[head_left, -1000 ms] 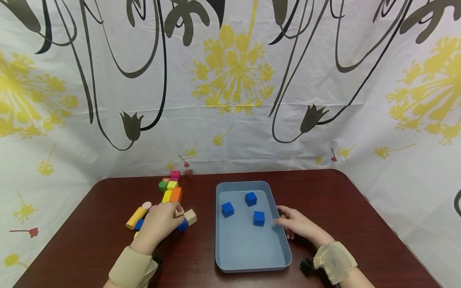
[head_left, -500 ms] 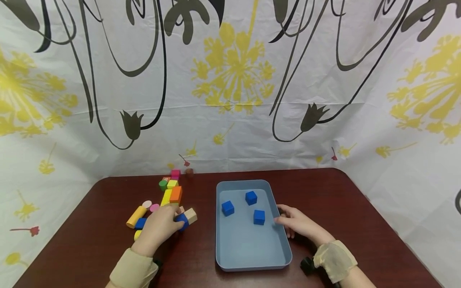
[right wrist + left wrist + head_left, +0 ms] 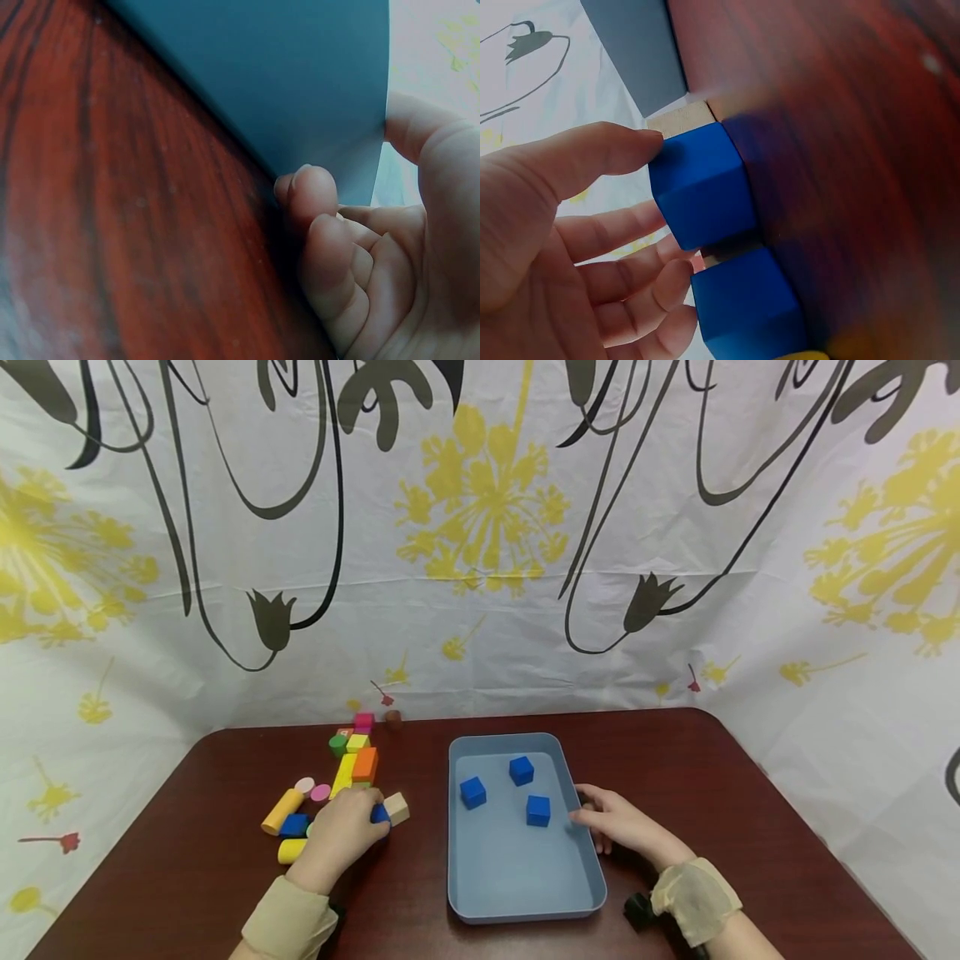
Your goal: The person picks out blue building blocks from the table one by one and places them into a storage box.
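Note:
My left hand (image 3: 346,828) pinches a blue cube (image 3: 703,184) on the table, thumb on one side and fingers behind. In the head view that cube (image 3: 380,814) is partly covered by the hand. A second blue cube (image 3: 748,306) lies close to the fingertips in the left wrist view. Just beyond the held cube is a pale wooden block (image 3: 397,809). With the thumb over its rim and the fingers against its outer wall, my right hand (image 3: 626,825) holds the right side of a grey-blue tray (image 3: 525,881). Inside the tray sit three blue cubes (image 3: 537,811).
Left of the tray, several blocks lie in a loose group: a yellow cylinder (image 3: 282,812), a blue block (image 3: 295,825), another yellow cylinder (image 3: 291,851), an orange block (image 3: 365,764) and a green cylinder (image 3: 338,745). A patterned cloth (image 3: 480,652) hangs behind the table (image 3: 675,752).
My left hand has shifted slightly right and toward the blue cube near the pale block, its thumb now against it. The yellow cylinder by the wrist shows more. My right hand and the tray stay put.

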The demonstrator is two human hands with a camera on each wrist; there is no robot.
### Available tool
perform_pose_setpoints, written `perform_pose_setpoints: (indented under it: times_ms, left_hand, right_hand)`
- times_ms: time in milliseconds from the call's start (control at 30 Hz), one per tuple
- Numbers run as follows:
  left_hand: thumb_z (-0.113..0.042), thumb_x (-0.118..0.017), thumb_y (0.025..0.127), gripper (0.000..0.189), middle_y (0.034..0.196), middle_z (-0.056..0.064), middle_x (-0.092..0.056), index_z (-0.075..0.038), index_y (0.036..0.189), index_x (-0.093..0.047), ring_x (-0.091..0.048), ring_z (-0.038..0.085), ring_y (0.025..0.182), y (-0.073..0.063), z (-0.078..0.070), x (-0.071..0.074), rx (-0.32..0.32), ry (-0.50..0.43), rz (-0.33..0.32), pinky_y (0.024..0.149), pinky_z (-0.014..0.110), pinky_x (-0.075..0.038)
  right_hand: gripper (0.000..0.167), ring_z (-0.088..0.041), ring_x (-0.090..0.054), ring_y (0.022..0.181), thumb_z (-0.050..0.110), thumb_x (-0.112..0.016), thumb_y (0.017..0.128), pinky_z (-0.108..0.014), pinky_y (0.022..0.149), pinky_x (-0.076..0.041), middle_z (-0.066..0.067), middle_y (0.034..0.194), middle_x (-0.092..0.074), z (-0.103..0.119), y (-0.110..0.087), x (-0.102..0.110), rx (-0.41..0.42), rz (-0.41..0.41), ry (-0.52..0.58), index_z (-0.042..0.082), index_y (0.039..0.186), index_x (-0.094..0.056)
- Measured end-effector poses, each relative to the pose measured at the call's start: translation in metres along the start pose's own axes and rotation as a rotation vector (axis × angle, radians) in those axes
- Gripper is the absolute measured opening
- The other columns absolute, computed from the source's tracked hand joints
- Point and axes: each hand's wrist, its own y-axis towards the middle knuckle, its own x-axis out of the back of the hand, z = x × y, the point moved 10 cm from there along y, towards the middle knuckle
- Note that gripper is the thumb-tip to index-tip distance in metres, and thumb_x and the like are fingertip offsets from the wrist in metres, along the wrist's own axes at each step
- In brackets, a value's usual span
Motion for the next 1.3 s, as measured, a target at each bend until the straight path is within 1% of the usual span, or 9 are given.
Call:
perform_pose_setpoints:
  times_ms: [133, 167, 300, 367, 400, 800, 933, 1100, 1300]
  left_hand:
    - [-0.017, -0.081, 0.073, 0.029, 0.082, 0.005, -0.057, -0.004, 0.093, -0.066, -0.050, 0.022, 0.075, -0.0002, 0.0004, -0.0013, 0.002, -0.008, 0.002, 0.069, 0.044, -0.052]
    - [-0.017, -0.082, 0.073, 0.030, 0.082, 0.006, -0.057, -0.004, 0.094, -0.066, -0.051, 0.023, 0.076, -0.0001, 0.0009, -0.0020, 0.005, -0.008, 0.007, 0.070, 0.044, -0.052]
    - [-0.017, -0.083, 0.072, 0.033, 0.083, 0.006, -0.058, -0.003, 0.097, -0.066, -0.051, 0.023, 0.077, 0.0004, 0.0023, -0.0045, 0.020, 0.003, 0.030, 0.071, 0.046, -0.052]
    - [-0.017, -0.083, 0.072, 0.032, 0.083, 0.006, -0.057, -0.004, 0.096, -0.066, -0.051, 0.023, 0.077, 0.0008, 0.0028, -0.0051, 0.027, 0.007, 0.037, 0.072, 0.046, -0.052]
    - [-0.017, -0.083, 0.072, 0.031, 0.082, 0.006, -0.057, -0.004, 0.096, -0.067, -0.051, 0.023, 0.077, 0.0008, 0.0029, -0.0052, 0.030, 0.008, 0.040, 0.072, 0.046, -0.052]
    - [-0.015, -0.083, 0.072, 0.025, 0.080, 0.004, -0.057, -0.006, 0.090, -0.068, -0.051, 0.022, 0.076, 0.0019, 0.0064, -0.0046, 0.054, -0.020, 0.053, 0.074, 0.046, -0.051]
    - [-0.015, -0.083, 0.072, 0.026, 0.080, 0.004, -0.058, -0.005, 0.091, -0.068, -0.051, 0.022, 0.076, 0.0012, 0.0061, -0.0042, 0.049, -0.025, 0.064, 0.074, 0.046, -0.052]
    - [-0.015, -0.081, 0.073, 0.021, 0.076, 0.002, -0.057, -0.005, 0.086, -0.068, -0.050, 0.019, 0.069, 0.0013, 0.0035, -0.0018, 0.022, -0.035, 0.068, 0.069, 0.040, -0.051]
    - [-0.015, -0.080, 0.074, 0.019, 0.073, 0.000, -0.057, -0.006, 0.084, -0.067, -0.050, 0.017, 0.066, 0.0043, -0.0011, 0.0013, 0.027, -0.078, 0.077, 0.068, 0.037, -0.050]
  right_hand:
    - [0.063, -0.025, -0.053, 0.045, 0.022, -0.059, 0.094, -0.041, 0.045, -0.049, -0.009, 0.059, -0.053, 0.0013, -0.0005, 0.0002, 0.000, -0.002, 0.008, -0.008, 0.142, -0.032]
    - [0.062, -0.026, -0.053, 0.045, 0.020, -0.059, 0.094, -0.041, 0.045, -0.049, -0.010, 0.059, -0.053, 0.0064, -0.0024, 0.0000, 0.002, -0.001, 0.012, -0.009, 0.142, -0.032]
    - [0.063, -0.027, -0.053, 0.045, 0.020, -0.059, 0.094, -0.040, 0.044, -0.049, -0.010, 0.059, -0.052, 0.0074, -0.0029, -0.0002, 0.005, -0.002, 0.024, -0.011, 0.142, -0.030]
    - [0.064, -0.026, -0.053, 0.044, 0.020, -0.060, 0.094, -0.040, 0.045, -0.049, -0.009, 0.059, -0.052, 0.0070, -0.0028, -0.0004, 0.002, -0.003, 0.023, -0.010, 0.142, -0.031]
    - [0.065, -0.025, -0.053, 0.044, 0.022, -0.060, 0.094, -0.040, 0.045, -0.049, -0.008, 0.059, -0.052, 0.0021, -0.0010, -0.0003, 0.001, -0.005, 0.022, -0.009, 0.142, -0.031]
    - [0.063, -0.025, -0.053, 0.044, 0.021, -0.059, 0.094, -0.040, 0.045, -0.049, -0.008, 0.060, -0.052, 0.0017, 0.0000, 0.0003, 0.001, -0.007, 0.021, -0.009, 0.142, -0.031]
    - [0.064, -0.023, -0.053, 0.044, 0.021, -0.060, 0.094, -0.040, 0.045, -0.049, -0.008, 0.060, -0.052, 0.0018, 0.0001, -0.0003, 0.009, -0.001, 0.012, -0.009, 0.142, -0.032]
    - [0.064, -0.023, -0.053, 0.044, 0.023, -0.061, 0.093, -0.039, 0.044, -0.049, -0.008, 0.060, -0.052, 0.0022, -0.0003, -0.0012, 0.007, 0.003, 0.018, -0.009, 0.141, -0.033]
    - [0.063, -0.024, -0.052, 0.044, 0.020, -0.060, 0.094, -0.039, 0.044, -0.048, -0.008, 0.059, -0.052, 0.0019, -0.0002, 0.0003, 0.009, -0.008, 0.024, -0.010, 0.142, -0.032]
